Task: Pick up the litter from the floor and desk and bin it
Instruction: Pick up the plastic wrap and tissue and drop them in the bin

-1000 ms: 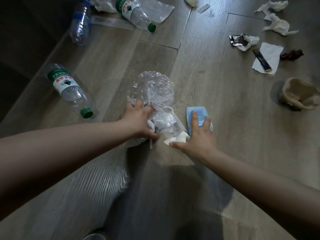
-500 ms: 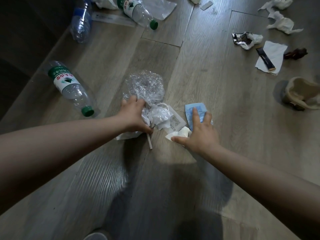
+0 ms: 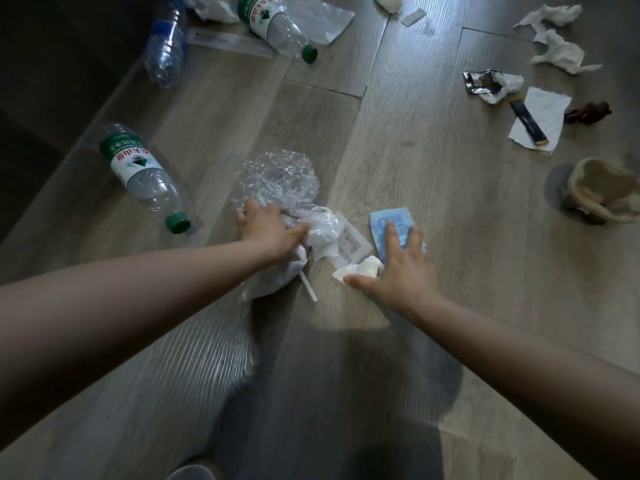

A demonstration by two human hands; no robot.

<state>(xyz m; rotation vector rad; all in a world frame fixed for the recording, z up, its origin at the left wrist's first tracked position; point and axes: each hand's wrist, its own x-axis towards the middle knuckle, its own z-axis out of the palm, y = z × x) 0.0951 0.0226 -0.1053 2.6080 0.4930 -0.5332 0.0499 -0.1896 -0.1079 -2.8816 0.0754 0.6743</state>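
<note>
Litter lies on the wood floor. My left hand (image 3: 266,230) grips a bundle of crumpled clear plastic wrap (image 3: 280,174) and white tissue (image 3: 325,233); a white bag (image 3: 273,278) and a white stick (image 3: 308,289) poke out beneath it. To its right lies a small clear sachet (image 3: 353,240). My right hand (image 3: 398,268) rests flat with spread fingers on a blue packet (image 3: 384,220), its thumb beside a white tissue wad (image 3: 360,270).
Three clear bottles lie at left and top: (image 3: 145,171), (image 3: 166,46), (image 3: 277,26). A crushed paper cup (image 3: 602,192), a napkin with a dark sachet (image 3: 543,116), a foil wrapper (image 3: 481,81) and tissues (image 3: 561,53) are scattered at right. Dark furniture (image 3: 52,64) borders the left.
My left hand has gathered the clear plastic and tissue tighter and drawn the bundle slightly left. My right hand stays on the blue packet, fingers a little further over it.
</note>
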